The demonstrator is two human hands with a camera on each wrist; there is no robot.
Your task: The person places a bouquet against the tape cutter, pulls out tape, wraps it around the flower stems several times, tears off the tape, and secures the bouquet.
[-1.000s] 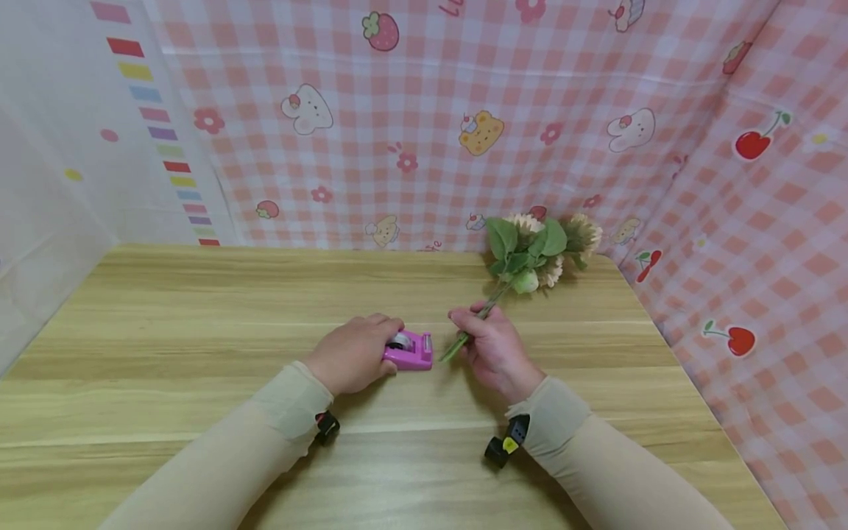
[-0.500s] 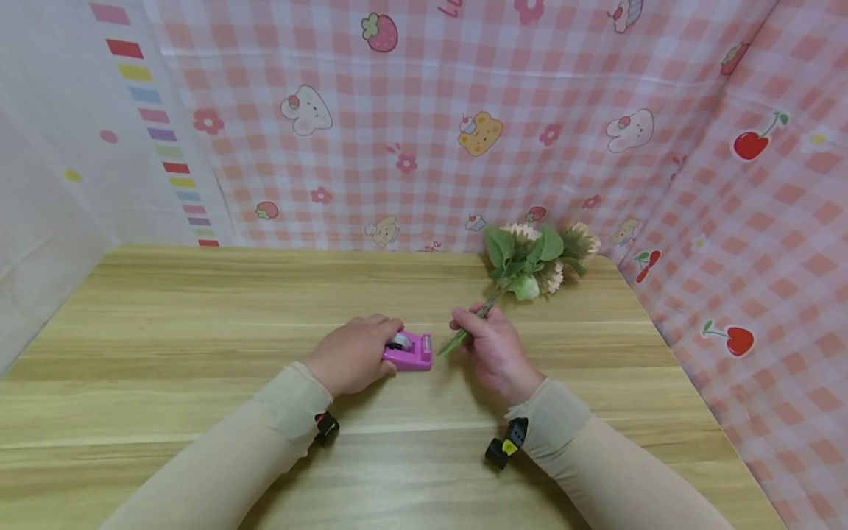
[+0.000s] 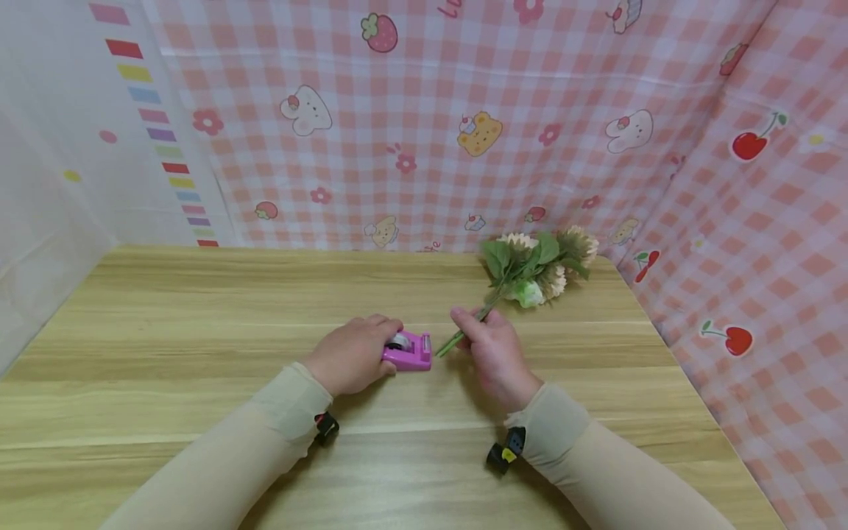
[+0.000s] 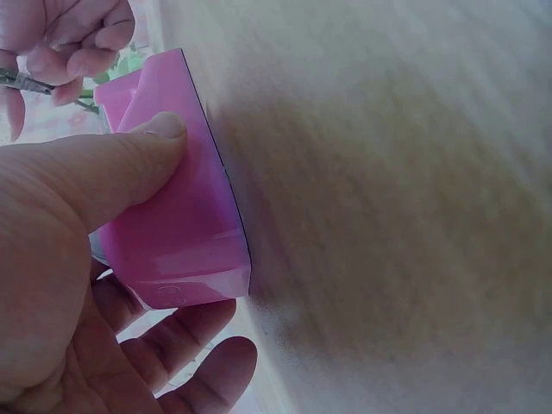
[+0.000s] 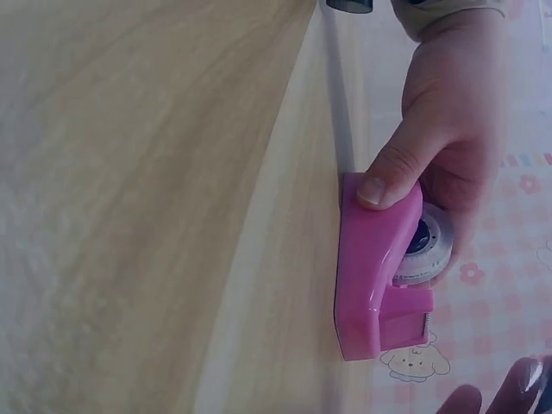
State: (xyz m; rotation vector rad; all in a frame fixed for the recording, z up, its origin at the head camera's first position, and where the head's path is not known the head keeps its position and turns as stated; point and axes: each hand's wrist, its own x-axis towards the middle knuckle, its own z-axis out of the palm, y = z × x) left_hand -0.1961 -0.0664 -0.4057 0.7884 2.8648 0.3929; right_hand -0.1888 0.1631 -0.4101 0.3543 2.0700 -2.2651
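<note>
My left hand (image 3: 351, 357) grips a pink tape dispenser (image 3: 412, 355) on the table, thumb along its near side and fingers round the back. In the right wrist view, a roll of clear tape (image 5: 431, 246) sits in it, and its toothed cutting edge (image 5: 427, 325) faces away from that hand. Just to the right, my right hand (image 3: 497, 361) pinches the green stems (image 3: 453, 343) of a flower bunch between thumb and fingers. The cut stem ends point at the dispenser's front. Pale blooms and leaves (image 3: 539, 265) spread toward the back right.
The wood-grain table (image 3: 218, 316) meets a pink checked cloth (image 3: 411, 125) at the back and another on the right. White cloth (image 3: 53, 221) hangs on the left. Black wrist cameras (image 3: 326, 428) sit on both cuffed sleeves.
The flower heads have tipped lower toward the table, and the stem ends have shifted slightly left and up toward the dispenser. My left hand and the dispenser have stayed in place.
</note>
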